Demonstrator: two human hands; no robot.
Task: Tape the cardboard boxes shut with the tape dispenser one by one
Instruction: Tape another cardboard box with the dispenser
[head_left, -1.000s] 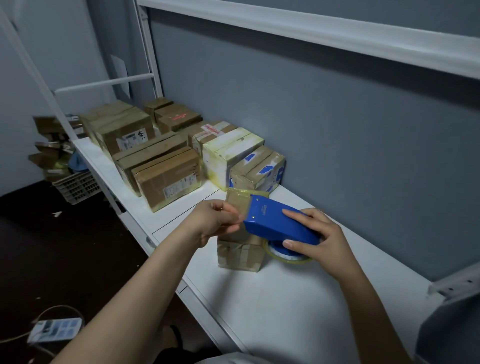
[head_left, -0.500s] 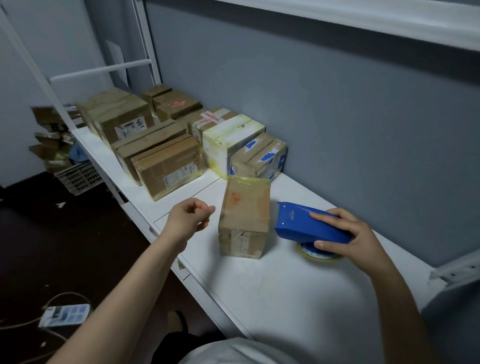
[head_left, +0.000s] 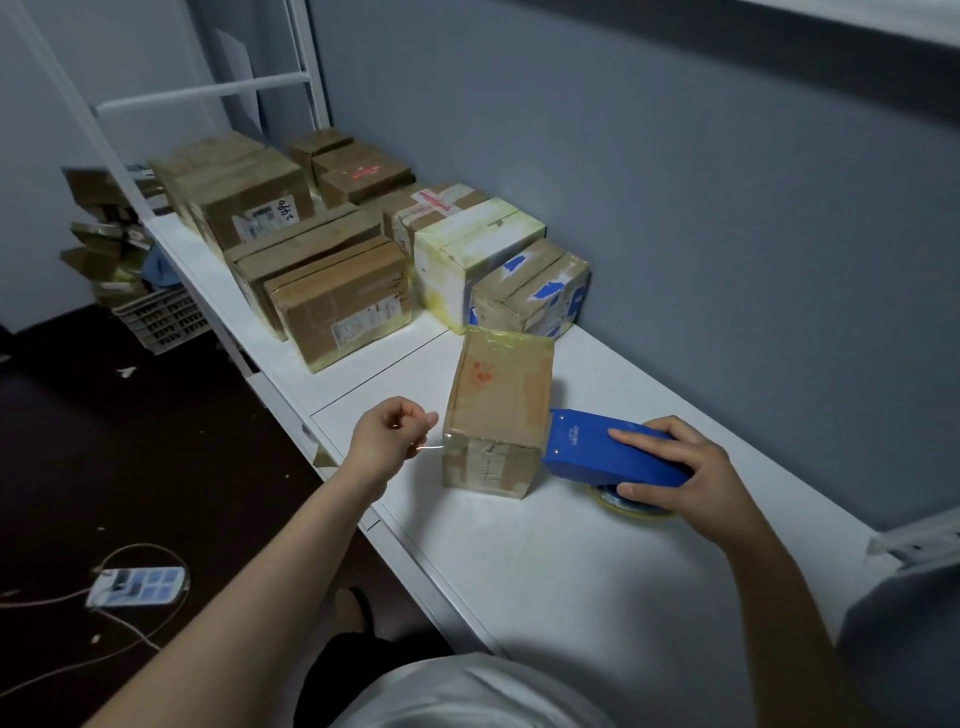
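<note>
White shelf holds a box marked "2490".

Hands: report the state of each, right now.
Left hand: fingers curled, pinching a thin tape strip that runs to the box.
Right hand: gripping the dispenser.

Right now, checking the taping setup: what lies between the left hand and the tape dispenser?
Head view: the small cardboard box stands between left hand and blue tape dispenser; a thin tape strand joins hand and box.
</note>
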